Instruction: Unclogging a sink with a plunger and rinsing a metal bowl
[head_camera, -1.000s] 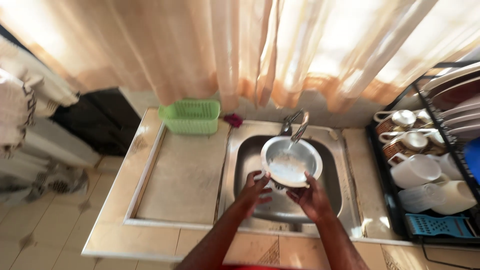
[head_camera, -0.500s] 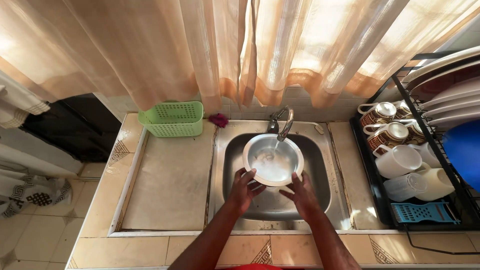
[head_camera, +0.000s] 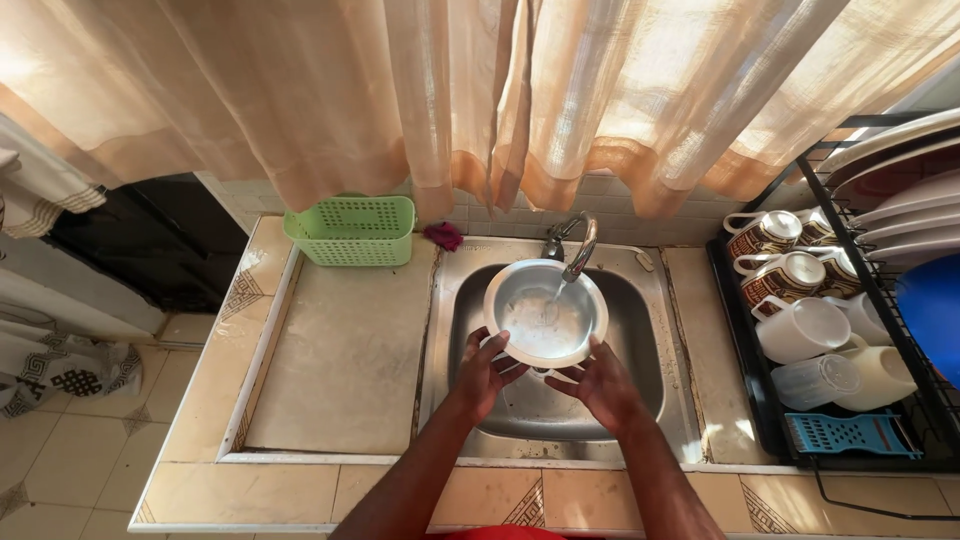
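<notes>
**Tiled counter with steel sink: bowl held under the tap**

A tiled counter (head_camera: 300, 490) runs below peach curtains (head_camera: 420, 90), with a steel sink (head_camera: 640, 380) set into it. I see the left hand (head_camera: 487, 368) and the right hand (head_camera: 598, 384) each gripping the near rim of a white bowl (head_camera: 545, 315), which sits over the basin directly beneath the tap (head_camera: 578, 250); water runs into it. A green basket (head_camera: 352, 230) stands at the rear left, and a black dish rack (head_camera: 760, 400) with mugs (head_camera: 800, 325) stands at the right. To rinse well, I judge the bowl should stay low in the basin, tilted slightly and turned steadily so the stream sweeps the whole inside without splashing.
</notes>
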